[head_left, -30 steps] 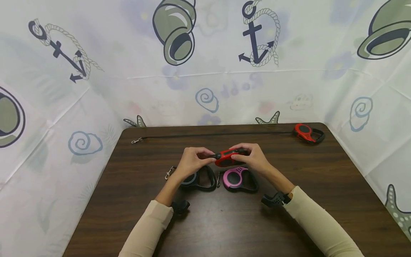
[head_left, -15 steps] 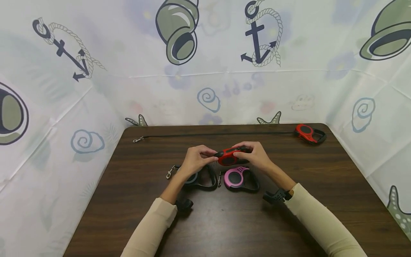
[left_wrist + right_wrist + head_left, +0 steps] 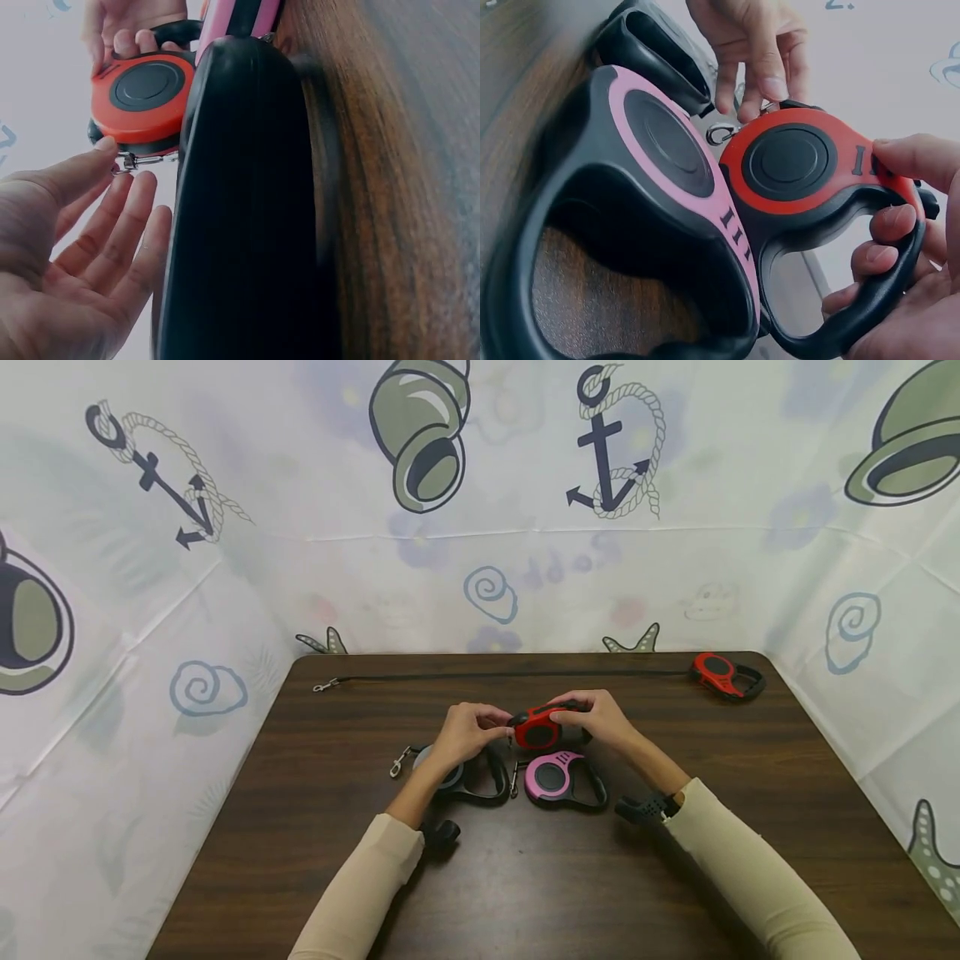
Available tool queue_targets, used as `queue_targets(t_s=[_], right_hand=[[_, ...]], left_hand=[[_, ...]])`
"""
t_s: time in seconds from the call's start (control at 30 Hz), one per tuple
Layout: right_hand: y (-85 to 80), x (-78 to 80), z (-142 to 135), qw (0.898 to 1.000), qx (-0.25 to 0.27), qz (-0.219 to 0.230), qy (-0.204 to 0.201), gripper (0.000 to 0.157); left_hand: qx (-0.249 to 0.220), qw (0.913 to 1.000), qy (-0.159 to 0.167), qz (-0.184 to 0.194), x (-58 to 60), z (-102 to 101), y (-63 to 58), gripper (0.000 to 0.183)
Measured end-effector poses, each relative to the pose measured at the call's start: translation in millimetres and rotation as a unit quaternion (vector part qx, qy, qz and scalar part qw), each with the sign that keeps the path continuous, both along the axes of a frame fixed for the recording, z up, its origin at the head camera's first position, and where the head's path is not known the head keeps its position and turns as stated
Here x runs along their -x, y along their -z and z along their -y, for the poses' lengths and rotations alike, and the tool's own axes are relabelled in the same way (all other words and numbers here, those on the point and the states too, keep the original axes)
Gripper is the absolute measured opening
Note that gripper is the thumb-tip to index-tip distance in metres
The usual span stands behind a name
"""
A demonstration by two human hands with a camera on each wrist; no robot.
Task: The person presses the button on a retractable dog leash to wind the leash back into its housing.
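My right hand (image 3: 600,720) grips the black handle of a red retractable leash (image 3: 537,732), held up over the table's middle. Its thumb (image 3: 919,157) lies on the red casing near the handle, and the fingers curl round the grip. At the other end, my left hand (image 3: 468,731) pinches the leash's black nose, the thumb (image 3: 90,165) on it and the lower fingers spread. A small metal clip (image 3: 721,134) hangs from that nose beside the left fingertips. Just in front of the red leash lies a pink and black retractable leash (image 3: 551,777).
A grey and black retractable leash (image 3: 491,793) lies partly under my left forearm, its metal clip (image 3: 397,767) to the left. Along the table's back edge stretches a black leash strap (image 3: 487,675), from another red leash (image 3: 716,667) to a clip (image 3: 326,685).
The held red leash has tilted so its round face shows more in the head view. My left fingers have come closer to its nose, and less strap shows between them.
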State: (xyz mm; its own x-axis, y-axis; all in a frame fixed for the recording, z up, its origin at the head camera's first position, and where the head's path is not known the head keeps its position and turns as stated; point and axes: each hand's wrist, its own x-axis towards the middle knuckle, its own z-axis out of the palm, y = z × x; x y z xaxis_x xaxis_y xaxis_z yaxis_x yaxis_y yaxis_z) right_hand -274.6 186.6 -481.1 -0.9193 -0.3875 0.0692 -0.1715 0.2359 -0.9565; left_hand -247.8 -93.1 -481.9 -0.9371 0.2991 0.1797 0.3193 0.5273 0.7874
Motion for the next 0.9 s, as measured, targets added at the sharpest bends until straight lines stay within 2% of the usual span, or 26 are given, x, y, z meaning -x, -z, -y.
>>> queue_targets(t_s=[0.27, 0.43, 0.6, 0.7, 0.9], right_hand=[[7.7, 7.4, -1, 0.998, 0.033, 0.061, 0.013, 0.033], [9.0, 9.5, 1, 0.997, 0.03, 0.073, 0.012, 0.035], [8.9, 12.3, 1, 0.997, 0.007, 0.07, 0.014, 0.038], [11.8, 14.6, 0, 0.998, -0.018, 0.061, 0.012, 0.046], [18.2, 17.9, -3, 0.995, -0.096, 0.004, 0.004, 0.064]], left_hand=[[0.015, 0.9998, 0.006, 0.007, 4.6, -4, 1.8, 0.02], [0.038, 0.9993, 0.005, 0.002, 8.2, -6, 1.7, 0.02], [0.051, 0.9986, 0.0, -0.011, 12.3, -7, 0.8, 0.02], [0.071, 0.9974, -0.004, -0.011, 13.6, -8, 0.6, 0.023], [0.113, 0.9935, -0.01, -0.003, 15.1, -11, 2.8, 0.03]])
